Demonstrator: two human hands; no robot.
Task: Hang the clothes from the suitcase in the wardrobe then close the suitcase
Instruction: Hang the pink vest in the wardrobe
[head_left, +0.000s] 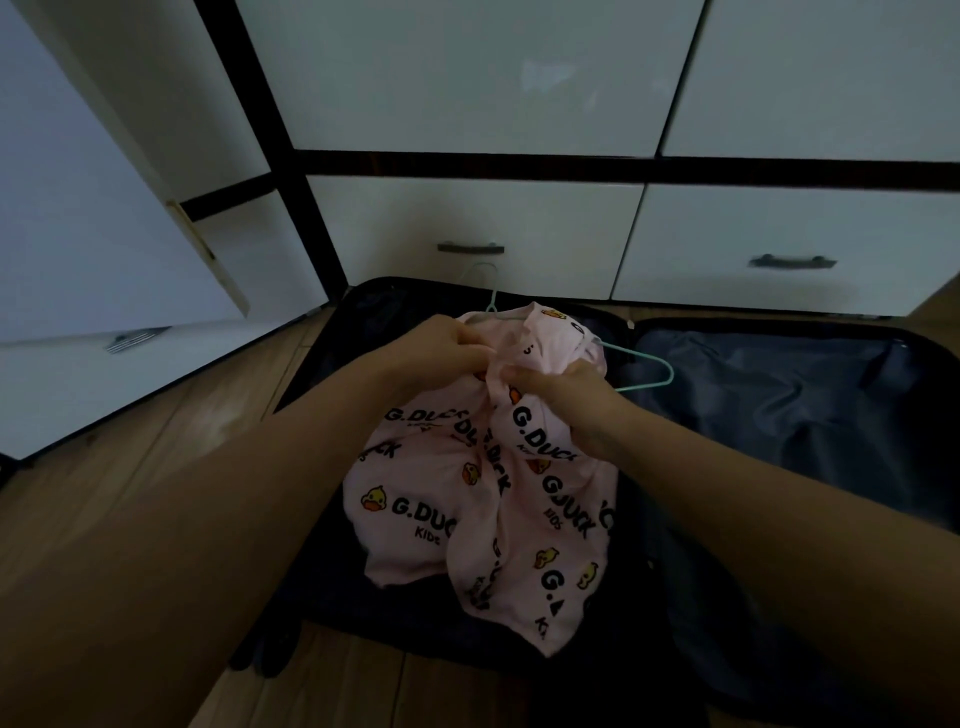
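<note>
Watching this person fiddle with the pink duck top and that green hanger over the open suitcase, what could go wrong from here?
1. The pink top is bunched where the left hand and right hand pinch it, so it may sit crooked on the green hanger or slip off when lifted.
2. One hanger end pokes out bare to the right; the cloth could snag on it.
3. The top droops into the open suitcase and might drag along its lining.

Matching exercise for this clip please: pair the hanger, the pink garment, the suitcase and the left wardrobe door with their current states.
Things:
1. hanger
2. pink garment
3. suitcase
4. left wardrobe door

States:
A. swung open
B. lying open on the floor
C. gripped by both hands, the left hand and the right hand
D. partly inside the fabric, hook sticking out

Pairs: 1-D, 2-C, 3-B, 4-A
</note>
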